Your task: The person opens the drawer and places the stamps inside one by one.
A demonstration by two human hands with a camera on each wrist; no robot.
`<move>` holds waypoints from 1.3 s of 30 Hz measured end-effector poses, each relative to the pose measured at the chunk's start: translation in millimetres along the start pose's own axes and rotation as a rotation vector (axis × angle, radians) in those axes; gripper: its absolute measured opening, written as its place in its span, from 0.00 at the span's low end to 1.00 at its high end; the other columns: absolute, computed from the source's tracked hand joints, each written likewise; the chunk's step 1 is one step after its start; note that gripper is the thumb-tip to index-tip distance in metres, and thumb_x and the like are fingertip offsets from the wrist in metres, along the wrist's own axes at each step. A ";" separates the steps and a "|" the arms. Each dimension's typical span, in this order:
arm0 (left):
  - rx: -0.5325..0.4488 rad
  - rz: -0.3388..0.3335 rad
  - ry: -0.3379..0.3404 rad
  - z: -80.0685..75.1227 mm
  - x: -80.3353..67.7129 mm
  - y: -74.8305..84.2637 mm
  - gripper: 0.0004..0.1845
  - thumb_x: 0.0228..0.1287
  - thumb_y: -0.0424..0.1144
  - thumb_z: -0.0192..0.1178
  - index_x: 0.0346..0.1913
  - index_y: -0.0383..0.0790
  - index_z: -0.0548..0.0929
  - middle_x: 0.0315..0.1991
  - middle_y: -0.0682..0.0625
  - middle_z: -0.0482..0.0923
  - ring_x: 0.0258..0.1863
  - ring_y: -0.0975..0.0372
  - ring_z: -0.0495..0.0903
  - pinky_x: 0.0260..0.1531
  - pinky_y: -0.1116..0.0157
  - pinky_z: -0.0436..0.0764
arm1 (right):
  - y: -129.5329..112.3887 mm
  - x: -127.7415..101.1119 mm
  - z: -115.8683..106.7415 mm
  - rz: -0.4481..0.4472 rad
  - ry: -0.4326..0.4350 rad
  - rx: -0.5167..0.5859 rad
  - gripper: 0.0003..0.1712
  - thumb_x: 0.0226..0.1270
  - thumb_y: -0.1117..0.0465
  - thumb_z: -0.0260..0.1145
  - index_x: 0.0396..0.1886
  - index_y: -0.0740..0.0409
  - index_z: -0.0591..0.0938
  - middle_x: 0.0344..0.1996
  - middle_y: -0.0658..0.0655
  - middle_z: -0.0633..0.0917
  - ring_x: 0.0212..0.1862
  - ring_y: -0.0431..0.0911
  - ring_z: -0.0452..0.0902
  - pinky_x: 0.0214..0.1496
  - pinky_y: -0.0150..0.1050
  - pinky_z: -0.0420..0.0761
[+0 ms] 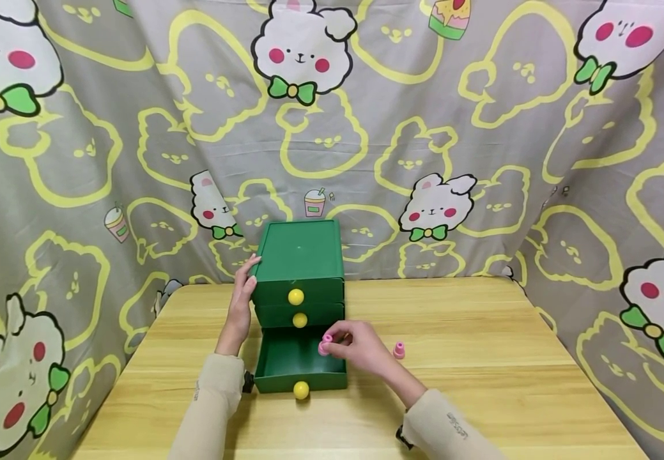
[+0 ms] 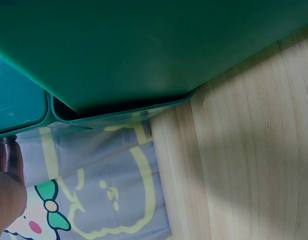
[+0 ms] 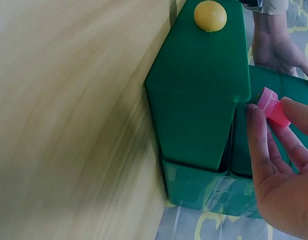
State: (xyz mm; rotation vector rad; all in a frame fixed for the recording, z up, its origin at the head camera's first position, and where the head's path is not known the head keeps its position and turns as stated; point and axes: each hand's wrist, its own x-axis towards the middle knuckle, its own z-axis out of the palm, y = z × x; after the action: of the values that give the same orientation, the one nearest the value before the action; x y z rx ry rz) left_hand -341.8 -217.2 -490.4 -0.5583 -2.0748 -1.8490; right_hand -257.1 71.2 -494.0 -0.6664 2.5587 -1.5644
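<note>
A green cabinet (image 1: pixel 300 252) with yellow round knobs stands on the table, its bottom drawer (image 1: pixel 285 383) pulled out toward me. My right hand (image 1: pixel 360 346) is over the right side of that drawer, pinching a small pink flared piece (image 3: pixel 268 103) between thumb and fingertips. In the head view the pink piece (image 1: pixel 326 345) shows a round narrow top and a wider base. My left hand (image 1: pixel 241 308) rests against the cabinet's left side, fingers extended up to its top edge. The left wrist view shows only part of the left hand (image 2: pixel 9 185) beside the green wall.
Another small pink piece (image 1: pixel 399 350) stands upright on the wooden table (image 1: pixel 481 358), right of the drawer. Two upper drawers, with yellow knobs (image 1: pixel 296 297), are pushed in. A patterned curtain (image 1: pixel 332 128) hangs close behind the cabinet and along both sides.
</note>
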 end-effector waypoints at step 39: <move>-0.014 0.002 0.014 0.8 -0.7 -1.1 0.27 0.82 0.47 0.40 0.79 0.48 0.63 0.84 0.55 0.49 0.83 0.52 0.43 0.76 0.35 0.41 | 7.4 15.1 28.0 0.008 -0.029 -0.046 0.04 0.70 0.56 0.73 0.37 0.50 0.89 0.34 0.47 0.86 0.27 0.37 0.77 0.32 0.31 0.79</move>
State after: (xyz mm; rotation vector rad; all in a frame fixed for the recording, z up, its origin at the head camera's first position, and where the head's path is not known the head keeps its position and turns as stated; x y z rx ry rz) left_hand -341.6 -216.5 -491.8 -0.5498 -2.0528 -1.8624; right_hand -265.4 44.8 -511.3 -0.6769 2.5808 -1.4862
